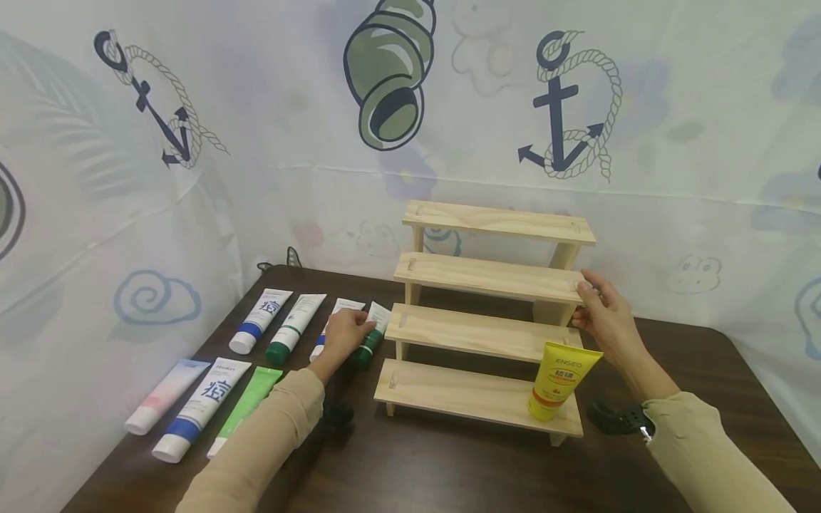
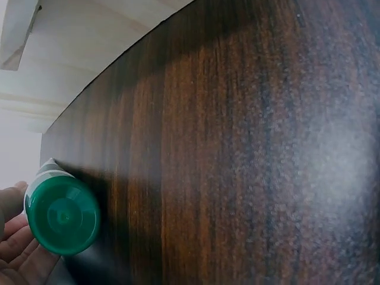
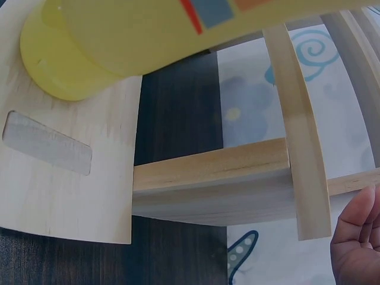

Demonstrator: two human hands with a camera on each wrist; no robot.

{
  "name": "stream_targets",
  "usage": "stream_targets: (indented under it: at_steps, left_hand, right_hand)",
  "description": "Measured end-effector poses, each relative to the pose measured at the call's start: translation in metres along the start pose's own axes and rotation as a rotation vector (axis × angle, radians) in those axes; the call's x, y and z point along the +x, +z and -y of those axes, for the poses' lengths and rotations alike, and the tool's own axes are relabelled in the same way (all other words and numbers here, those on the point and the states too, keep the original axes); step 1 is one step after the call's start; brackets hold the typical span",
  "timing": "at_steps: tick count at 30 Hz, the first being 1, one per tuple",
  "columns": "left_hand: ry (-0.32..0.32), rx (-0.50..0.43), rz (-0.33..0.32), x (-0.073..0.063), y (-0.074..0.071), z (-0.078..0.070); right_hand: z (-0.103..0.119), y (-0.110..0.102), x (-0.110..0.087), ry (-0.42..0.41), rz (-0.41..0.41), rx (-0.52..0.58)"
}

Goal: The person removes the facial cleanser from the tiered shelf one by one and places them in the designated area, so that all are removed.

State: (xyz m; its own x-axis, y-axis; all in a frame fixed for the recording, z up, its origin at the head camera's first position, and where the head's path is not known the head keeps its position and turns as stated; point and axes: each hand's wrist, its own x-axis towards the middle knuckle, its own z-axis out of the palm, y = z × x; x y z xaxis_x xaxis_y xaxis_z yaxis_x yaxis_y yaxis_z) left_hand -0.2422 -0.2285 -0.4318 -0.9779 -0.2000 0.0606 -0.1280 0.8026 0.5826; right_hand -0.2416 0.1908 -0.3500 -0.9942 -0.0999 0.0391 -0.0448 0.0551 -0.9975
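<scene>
My left hand (image 1: pixel 344 333) pinches a white squeeze tube with a green cap (image 1: pixel 367 349), lying at the right end of the back row of tubes. In the left wrist view its round green cap (image 2: pixel 64 217) faces the camera, with my thumb and fingers at its side. My right hand (image 1: pixel 608 324) grips the right end of a stepped wooden display rack (image 1: pixel 474 333), thumb on top of the second board from the top. A yellow squeeze tube (image 1: pixel 563 377) stands cap down on the lowest board's right end, and looms close in the right wrist view.
Left of my left hand lie several tubes: a white one with a blue band (image 1: pixel 259 320), a white one with a green cap (image 1: pixel 296 328), and another partly covered white one (image 1: pixel 346 305). In front lie a pink-white tube (image 1: pixel 168 395), a blue-banded tube (image 1: pixel 202 410) and a green tube (image 1: pixel 253 399).
</scene>
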Motion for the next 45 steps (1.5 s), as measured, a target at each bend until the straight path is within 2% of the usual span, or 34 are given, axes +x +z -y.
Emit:
stream_targets:
  at_steps: [10, 21, 25, 29, 33, 35, 37, 40, 43, 45]
  left_hand:
    - [0.056, 0.034, -0.049, 0.000, 0.000, 0.000]
    - [0.071, 0.068, -0.074, 0.000, -0.004, 0.002]
    - [0.082, 0.068, -0.073, -0.002, -0.009, 0.002]
    - [0.102, 0.024, -0.081, -0.006, -0.018, 0.001]
    - [0.121, -0.069, -0.108, -0.012, -0.028, 0.003]
    - [0.109, -0.145, -0.112, -0.017, -0.032, 0.005]
    - [0.081, -0.250, -0.107, -0.023, -0.036, 0.005]
    - [0.032, -0.455, -0.071, -0.033, -0.040, 0.003]
    - [-0.004, -0.660, -0.051, -0.044, -0.043, -0.002]
    - [-0.011, -0.757, -0.057, -0.051, -0.044, -0.009]
  right_hand:
    - [-0.001, -0.001, 0.002, 0.007, -0.005, -0.006]
    - [-0.001, 0.000, -0.001, -0.001, -0.009, -0.013]
    - [-0.001, 0.000, 0.000, -0.001, -0.010, -0.005]
    - [-0.001, 0.000, 0.000, -0.008, -0.009, -0.013]
    - [-0.002, -0.001, 0.001, -0.013, -0.008, -0.015]
    - [-0.002, -0.001, 0.001, -0.013, -0.008, -0.017]
    - [-0.002, -0.002, 0.001, -0.010, -0.008, -0.008]
    - [-0.001, -0.002, 0.002, -0.004, -0.011, 0.013]
    - [-0.002, -0.003, 0.002, 0.003, -0.015, 0.023]
    - [-0.002, -0.003, 0.003, 0.002, -0.014, 0.027]
